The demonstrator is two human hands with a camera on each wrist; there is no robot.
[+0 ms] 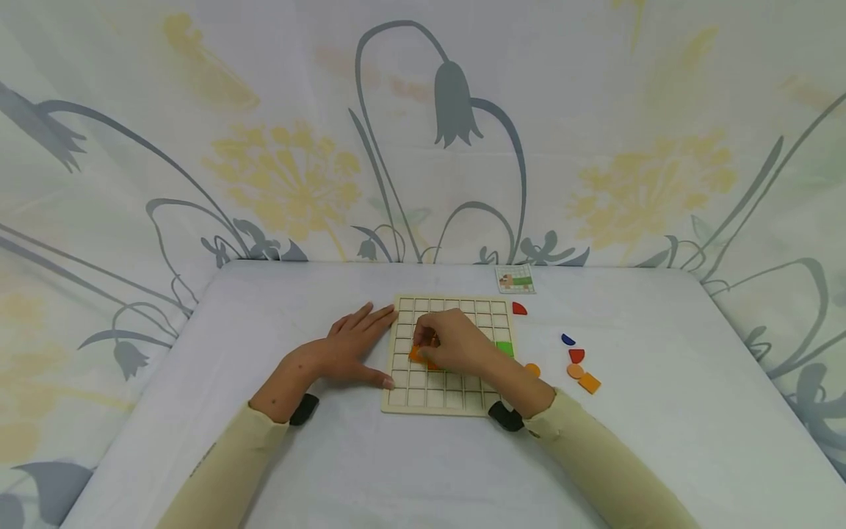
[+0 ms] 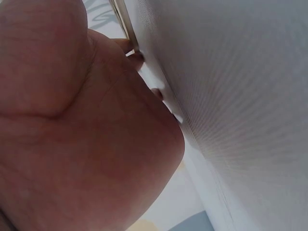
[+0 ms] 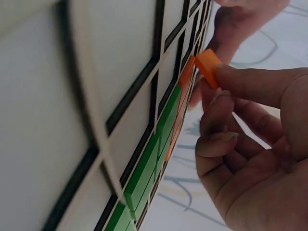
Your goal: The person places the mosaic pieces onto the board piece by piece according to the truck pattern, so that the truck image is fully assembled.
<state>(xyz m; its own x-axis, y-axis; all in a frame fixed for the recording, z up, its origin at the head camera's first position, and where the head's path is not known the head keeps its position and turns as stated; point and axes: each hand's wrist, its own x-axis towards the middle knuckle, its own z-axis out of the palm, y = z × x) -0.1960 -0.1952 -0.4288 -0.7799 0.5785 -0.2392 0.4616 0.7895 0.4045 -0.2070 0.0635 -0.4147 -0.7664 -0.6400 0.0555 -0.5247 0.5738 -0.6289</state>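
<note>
your right hand (image 1: 456,342) has its grip on one orange tile (image 3: 208,67), pinched by thumb and finger over the left-middle cells of the board (image 1: 413,399). tile is tilted against the board's face and held near one end, which probably leaves the far end free to meet a cell. can't tell if its corner touches anything. remaining fingers curl in toward the palm, likely to keep clear of the laid pieces: green tiles (image 3: 143,168) in a row of cells, with orange pieces (image 3: 186,72) beyond them on the left side, just beside your held one. your left hand (image 1: 346,351) holds nothing: fingers spread, fingertips and thumb at the board's left edge. reads as a brace so the board doesn't slide on the desk (image 1: 694,433). can't tell how hard it presses. card (image 1: 515,281) with a printed grid lies past the far right corner, presumably there so you can check the layout without reaching over it. loose stock sits right of the board, near your working hand: red wedges (image 1: 577,355), blue half disc (image 1: 568,339), orange discs (image 1: 576,371), orange square (image 1: 590,383). sensible for short right-hand picks, and it leaves the left side to the bracing hand.
</note>
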